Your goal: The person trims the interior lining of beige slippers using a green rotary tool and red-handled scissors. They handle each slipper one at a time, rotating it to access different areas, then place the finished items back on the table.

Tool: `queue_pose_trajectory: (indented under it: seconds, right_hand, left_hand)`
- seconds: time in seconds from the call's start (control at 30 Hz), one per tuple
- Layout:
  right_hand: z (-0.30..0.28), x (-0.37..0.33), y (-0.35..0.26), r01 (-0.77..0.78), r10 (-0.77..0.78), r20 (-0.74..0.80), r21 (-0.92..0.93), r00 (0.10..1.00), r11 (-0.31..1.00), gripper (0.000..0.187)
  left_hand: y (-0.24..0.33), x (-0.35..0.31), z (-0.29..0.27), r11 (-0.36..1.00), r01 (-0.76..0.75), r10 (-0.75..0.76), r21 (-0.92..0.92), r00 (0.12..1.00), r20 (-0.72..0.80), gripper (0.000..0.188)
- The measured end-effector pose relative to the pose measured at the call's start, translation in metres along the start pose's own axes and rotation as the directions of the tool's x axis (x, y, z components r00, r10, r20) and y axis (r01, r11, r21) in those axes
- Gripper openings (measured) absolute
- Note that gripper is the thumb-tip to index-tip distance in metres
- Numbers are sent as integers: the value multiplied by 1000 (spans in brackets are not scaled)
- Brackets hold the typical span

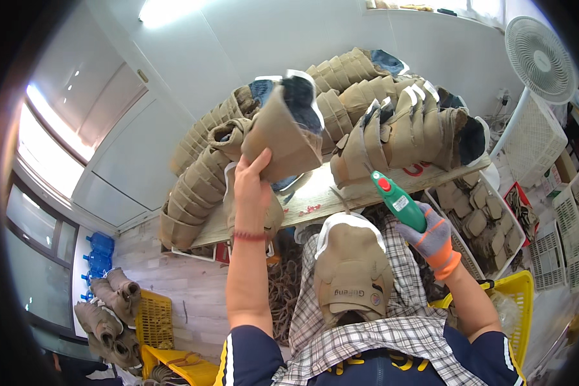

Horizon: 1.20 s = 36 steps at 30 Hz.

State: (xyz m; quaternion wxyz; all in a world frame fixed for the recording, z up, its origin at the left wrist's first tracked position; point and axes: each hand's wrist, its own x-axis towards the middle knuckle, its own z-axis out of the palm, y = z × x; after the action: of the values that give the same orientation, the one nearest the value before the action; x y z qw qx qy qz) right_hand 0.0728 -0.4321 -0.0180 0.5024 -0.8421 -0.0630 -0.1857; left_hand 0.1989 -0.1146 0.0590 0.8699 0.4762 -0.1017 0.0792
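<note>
Bare and ringed at the wrist by a red cord, the left hand (251, 186) grips a tan shoe upper (283, 138) by its near left edge, holding it raised over the wooden bench (328, 201); the thumb and a finger show, the others being hard to make out. The right hand (434, 239), well apart from it in a grey-and-orange glove, is wrapped around a green handheld tool (399, 201) with a red button, its palm side hidden. The tool's thin tip points far and left, near the right-hand stack of uppers (424, 138), and what kind of tip it is cannot be told. A second upper (354, 270) lies across the lap on a checked cloth (392, 350), its white edge at the far end. On the left, a nested stack (196, 186) curves along the bench, partly covered by the raised upper. Under the bench on the right, a crate (513, 248) of flat tan pieces is cut across by the glove and tool. The yellow basket (525, 302) near right is partly hidden by the arm, its contents unclear.
</note>
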Motion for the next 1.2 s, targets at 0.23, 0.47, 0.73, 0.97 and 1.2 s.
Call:
queue_pose_trajectory:
  seconds: [0.23,0.47,0.73,0.97,1.2]
  right_hand:
    - [16,18,-49,245,-245,105,12,964,969,51]
    - [13,3,-61,147,-155,174,57,972,987,52]
    - [11,-1,-65,44,-70,155,164,985,986,54]
    - [10,6,-68,-79,38,164,255,986,964,49]
    - [-1,21,-68,-242,178,228,291,957,926,48]
  left_hand:
    - [3,-83,-4,977,-52,27,-209,992,-122,33]
    - [-15,-101,10,986,-104,104,-129,995,-11,35]
    - [-38,-109,14,983,-180,181,36,983,-20,33]
    - [-44,-122,-1,559,-300,234,773,951,201,14]
    - [-59,-121,-24,113,-677,294,727,722,626,13]
